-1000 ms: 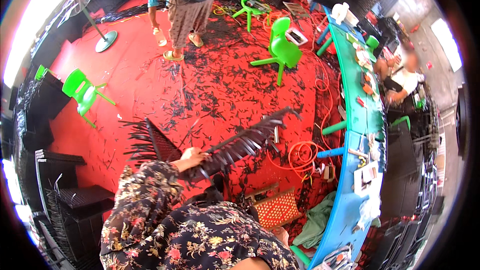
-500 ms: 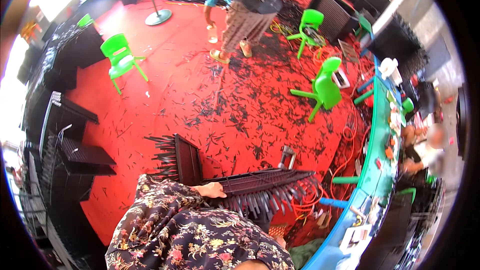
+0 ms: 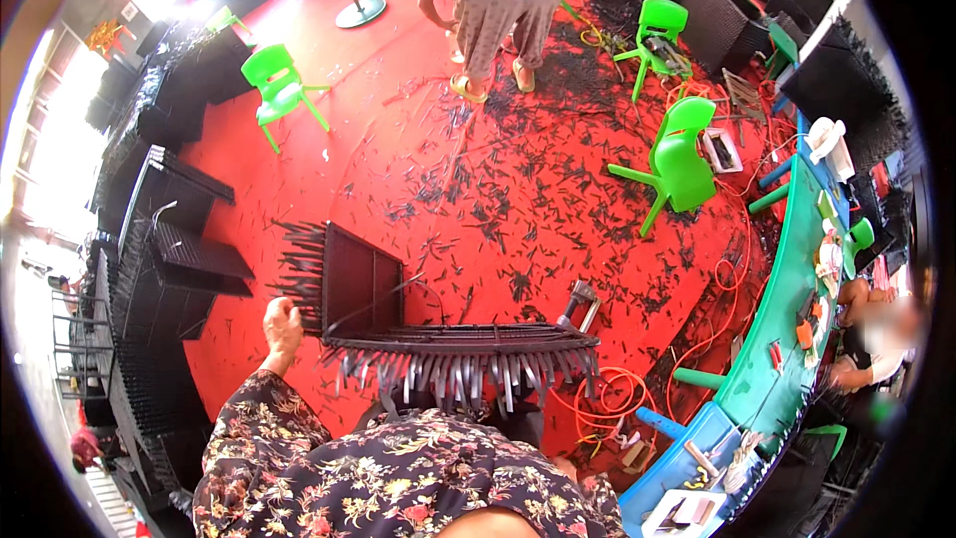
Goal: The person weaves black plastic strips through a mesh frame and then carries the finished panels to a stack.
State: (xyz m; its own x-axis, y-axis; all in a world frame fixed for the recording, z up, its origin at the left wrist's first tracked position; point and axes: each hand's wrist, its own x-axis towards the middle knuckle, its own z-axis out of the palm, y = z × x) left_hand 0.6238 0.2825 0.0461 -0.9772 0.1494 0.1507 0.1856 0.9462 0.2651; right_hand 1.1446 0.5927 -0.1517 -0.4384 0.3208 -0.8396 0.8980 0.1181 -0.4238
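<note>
Before me stands an L-shaped black woven wicker furniture piece, its panels joined at a corner. Loose flat strips fringe its left edge and the edge facing me. Beside the left fringe is my left hand, fingers curled; anything held in them is too small to make out. A thin dark strand arches over the corner. Behind the right end is a black and silver hand tool, perhaps a staple gun. Of my right arm, a floral sleeve shows low at the right, with a small skin patch near it; the fingers cannot be seen.
Black strip offcuts litter the red floor. Green chairs stand around. At right are a curved green-blue table with tools, orange hoses and a seated person. Ahead, another person bends over. Black wicker pieces line the left.
My left hand has let go of the front panel's edge and moved left to the fringe. The wicker piece has turned, its front panel now more level. The bending person has stepped slightly away.
</note>
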